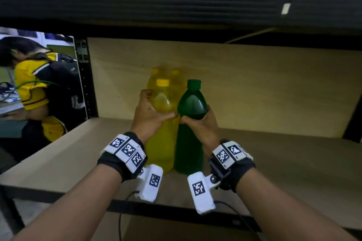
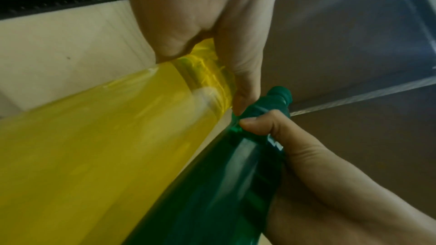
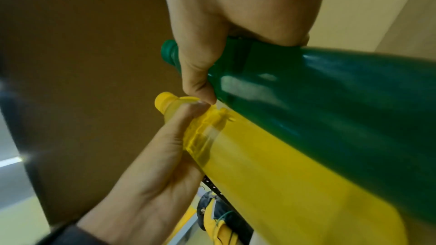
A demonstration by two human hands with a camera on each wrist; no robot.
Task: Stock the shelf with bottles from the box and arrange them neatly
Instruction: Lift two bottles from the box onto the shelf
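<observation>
A yellow bottle point(image 1: 160, 143) and a green bottle point(image 1: 189, 143) stand upright side by side on the wooden shelf board point(image 1: 274, 158), touching each other. My left hand point(image 1: 150, 115) grips the yellow bottle point(image 2: 94, 146) round its shoulder, below the yellow cap point(image 1: 163, 82). My right hand point(image 1: 201, 123) grips the green bottle point(image 3: 330, 100) round its shoulder, below the green cap point(image 1: 194, 83). The two thumbs nearly meet between the bottles. Behind the yellow bottle, more yellow bottles point(image 1: 166, 73) stand near the back panel, blurred and partly hidden.
A black shelf beam point(image 1: 176, 6) runs overhead and a black upright post point(image 1: 86, 80) stands at the left. The board stretches bare to the right of the bottles. Beyond the post, a person in a yellow shirt point(image 1: 33, 84) with a dark backpack bends over.
</observation>
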